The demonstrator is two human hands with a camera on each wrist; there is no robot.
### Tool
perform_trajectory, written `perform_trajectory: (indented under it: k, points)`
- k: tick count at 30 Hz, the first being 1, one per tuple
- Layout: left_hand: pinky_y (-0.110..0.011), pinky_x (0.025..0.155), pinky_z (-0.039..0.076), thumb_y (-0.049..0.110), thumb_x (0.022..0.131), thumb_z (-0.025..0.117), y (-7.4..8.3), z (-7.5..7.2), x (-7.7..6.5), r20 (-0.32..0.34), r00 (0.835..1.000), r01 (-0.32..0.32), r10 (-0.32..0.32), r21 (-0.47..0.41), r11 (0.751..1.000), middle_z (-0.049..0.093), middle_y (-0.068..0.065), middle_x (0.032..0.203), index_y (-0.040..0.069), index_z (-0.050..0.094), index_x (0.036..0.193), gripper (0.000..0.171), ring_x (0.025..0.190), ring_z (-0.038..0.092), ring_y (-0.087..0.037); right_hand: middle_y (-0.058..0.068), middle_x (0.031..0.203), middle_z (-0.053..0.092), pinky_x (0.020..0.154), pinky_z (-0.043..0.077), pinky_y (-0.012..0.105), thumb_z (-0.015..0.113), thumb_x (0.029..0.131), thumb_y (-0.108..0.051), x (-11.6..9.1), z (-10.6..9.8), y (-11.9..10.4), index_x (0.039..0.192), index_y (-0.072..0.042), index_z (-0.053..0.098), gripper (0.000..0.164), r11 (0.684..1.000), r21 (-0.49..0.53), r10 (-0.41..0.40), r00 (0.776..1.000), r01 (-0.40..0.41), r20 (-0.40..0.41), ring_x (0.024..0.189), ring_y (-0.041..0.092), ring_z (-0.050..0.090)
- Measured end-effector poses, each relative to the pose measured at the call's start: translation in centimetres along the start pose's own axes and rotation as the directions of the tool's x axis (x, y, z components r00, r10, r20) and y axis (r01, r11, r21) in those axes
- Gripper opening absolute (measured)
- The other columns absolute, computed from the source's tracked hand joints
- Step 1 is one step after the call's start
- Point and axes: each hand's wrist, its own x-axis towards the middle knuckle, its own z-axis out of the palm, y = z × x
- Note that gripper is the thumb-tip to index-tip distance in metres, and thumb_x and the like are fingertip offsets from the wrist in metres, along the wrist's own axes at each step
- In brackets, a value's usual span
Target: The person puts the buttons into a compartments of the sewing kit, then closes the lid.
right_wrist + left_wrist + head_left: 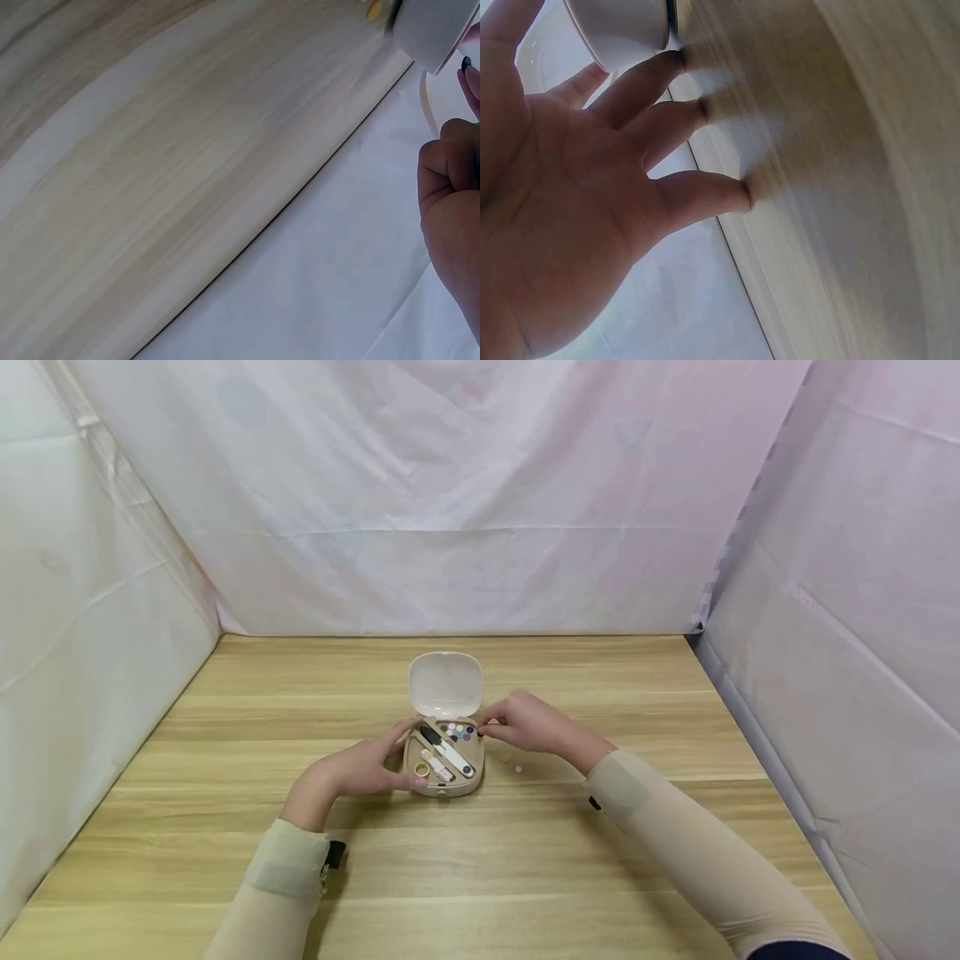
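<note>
A beige sewing kit box stands on the table, its white lid raised at the back. Inside are a long black-and-white tool, a small pale pink-and-white piece, a gold ring and several coloured buttons. My left hand holds the box's left side, thumb at the front corner and index finger near the back; its other fingers spread close to the tabletop. At the box's right rim, my right hand pinches a dark button between thumb and index finger.
Right of the box, a small pink button and a yellow button lie on the wooden table. White cloth hangs behind the table and along both sides.
</note>
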Motion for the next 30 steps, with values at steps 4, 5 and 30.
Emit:
perform_trajectory:
  k: [4, 5, 30]
  points:
    - [-0.071, 0.129, 0.024, 0.054, 0.089, 0.083, 0.2, -0.1, 0.1, 0.008, 1.0, 0.006, -0.006, -0.007, 1.0, 0.038, -0.024, 0.169, 0.034, 0.013, 0.172, 0.11, 0.16, 0.031, -0.048, 0.002, 0.098, 0.084, 0.065, 0.052, 0.02, 0.07, 0.104, -0.018, 0.4, 0.1, -0.1, 0.106, -0.012, 0.084, 0.015, 1.0, -0.006, 0.008, 1.0, -0.008, 0.006, 0.066, 0.0, 0.058]
    - [-0.072, 0.128, 0.024, 0.054, 0.089, 0.083, 0.2, -0.1, 0.1, 0.011, 1.0, 0.004, -0.004, -0.006, 1.0, 0.038, -0.024, 0.17, 0.033, 0.012, 0.172, 0.111, 0.16, 0.03, -0.048, 0.002, 0.099, 0.084, 0.066, 0.053, 0.02, 0.07, 0.104, -0.018, 0.4, 0.1, -0.2, 0.108, -0.011, 0.084, 0.016, 1.0, -0.009, 0.009, 1.0, -0.009, 0.008, 0.068, 0.0, 0.06]
    - [-0.072, 0.127, 0.026, 0.052, 0.091, 0.082, 0.0, -0.3, 0.0, 0.012, 1.0, 0.003, -0.003, -0.01, 1.0, 0.041, -0.026, 0.167, 0.032, 0.012, 0.172, 0.109, 0.159, 0.032, -0.05, 0.002, 0.107, 0.084, 0.072, 0.057, 0.016, 0.073, 0.103, -0.023, 2.5, 1.9, -1.4, 0.112, -0.014, 0.084, 0.017, 0.999, -0.028, 0.045, 0.995, -0.043, 0.09, 0.076, 0.0, 0.067]
